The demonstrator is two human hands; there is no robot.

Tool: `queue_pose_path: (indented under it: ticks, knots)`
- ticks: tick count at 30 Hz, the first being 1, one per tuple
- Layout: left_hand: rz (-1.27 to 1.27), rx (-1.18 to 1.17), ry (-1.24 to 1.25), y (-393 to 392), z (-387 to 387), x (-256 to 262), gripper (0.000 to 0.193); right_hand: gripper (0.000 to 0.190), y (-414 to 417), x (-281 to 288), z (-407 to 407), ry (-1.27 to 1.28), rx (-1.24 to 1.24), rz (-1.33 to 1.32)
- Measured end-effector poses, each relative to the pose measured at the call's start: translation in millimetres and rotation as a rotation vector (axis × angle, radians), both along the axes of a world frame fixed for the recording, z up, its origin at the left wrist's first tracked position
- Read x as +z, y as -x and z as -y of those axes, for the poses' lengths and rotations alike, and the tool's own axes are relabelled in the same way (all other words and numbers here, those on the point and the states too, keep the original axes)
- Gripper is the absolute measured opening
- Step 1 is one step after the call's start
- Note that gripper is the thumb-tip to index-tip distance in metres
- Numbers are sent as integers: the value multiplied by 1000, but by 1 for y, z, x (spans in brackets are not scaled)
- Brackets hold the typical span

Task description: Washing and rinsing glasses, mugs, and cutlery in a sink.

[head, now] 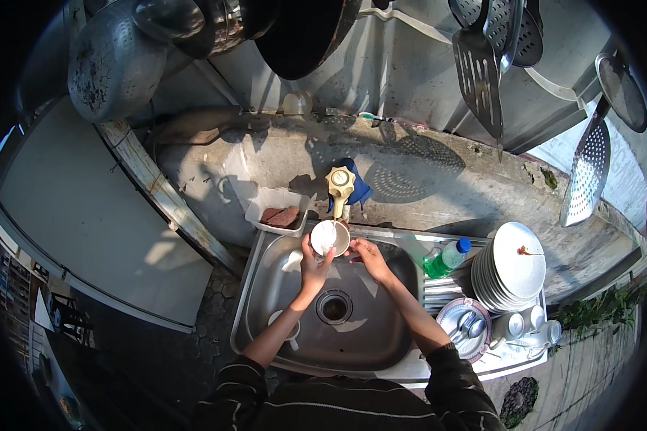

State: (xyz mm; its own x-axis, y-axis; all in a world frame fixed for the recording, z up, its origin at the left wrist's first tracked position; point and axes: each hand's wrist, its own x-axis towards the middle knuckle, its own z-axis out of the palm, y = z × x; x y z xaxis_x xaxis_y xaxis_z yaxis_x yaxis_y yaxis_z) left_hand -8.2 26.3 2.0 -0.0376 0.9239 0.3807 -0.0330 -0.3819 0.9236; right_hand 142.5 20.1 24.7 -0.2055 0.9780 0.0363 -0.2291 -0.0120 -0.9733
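Observation:
A white cup (pixel 343 249) is held under the tap (pixel 339 186), and a thin stream of water runs into it. My left hand (pixel 316 266) supports the cup from the left, with its thumb at the near rim. Fingertips of my right hand (pixel 371 259) pinch the cup's right side; the handle itself is hard to make out. Below both hands lies the steel sink basin (pixel 366 345) with its round drain (pixel 334 307). Another white cup (pixel 293 331) sits at the left of the basin, partly hidden by my left forearm.
Behind the sink's left corner, a plastic tub (pixel 254 209) holds brown sponge-like pieces (pixel 283 216). On the right drainboard stand a green-liquid bottle (pixel 446 259), stacked white plates (pixel 517 258), a rimmed plate (pixel 446 312) with spoons (pixel 470 326), and several cups (pixel 509 326). Utensils (pixel 480 81) and pans (pixel 113 64) hang above.

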Motion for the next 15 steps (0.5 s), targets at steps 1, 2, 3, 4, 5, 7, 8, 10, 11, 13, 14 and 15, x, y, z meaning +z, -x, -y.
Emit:
queue_pose_path:
  ticks: [1, 2, 3, 4, 5, 7, 8, 10, 11, 13, 14, 15]
  knots:
    - [0, -2, 2, 1, 0, 3, 62, 23, -1, -2, 0, 2, -2, 0]
    - [10, -33, 22, 2, 0, 5, 65, 23, -3, -4, 0, -20, 5, 14]
    - [21, -59, 38, 3, 1, 9, 69, 23, -5, -4, 0, -44, 17, 30]
    - [23, -55, 38, 3, 4, 12, 69, 23, -7, -5, 0, -44, 20, 31]
    - [1, -60, 84, 4, 8, 16, 71, 23, -9, -5, 0, -5, 17, 6]
    - [-21, -62, 130, 5, 12, 22, 74, 23, -10, -4, 0, 34, 16, -19]
    - [-43, -62, 124, 5, 12, 24, 74, 23, -12, -3, 0, 64, 0, -21]
    - [-68, -47, 103, 5, 14, 26, 71, 22, -9, 5, 3, 101, -37, -4]
    - [-68, -45, 104, 7, 15, 27, 71, 22, -8, 4, 2, 102, -35, -4]
    - [-129, -24, 57, 7, 16, 28, 71, 22, -11, 2, 2, 61, 5, 59]
    - [-129, -27, 57, 7, 16, 28, 71, 22, -12, 1, 3, 61, 2, 59]
    - [-124, -35, 63, 8, 16, 27, 71, 21, -11, 1, 3, 62, 15, 71]
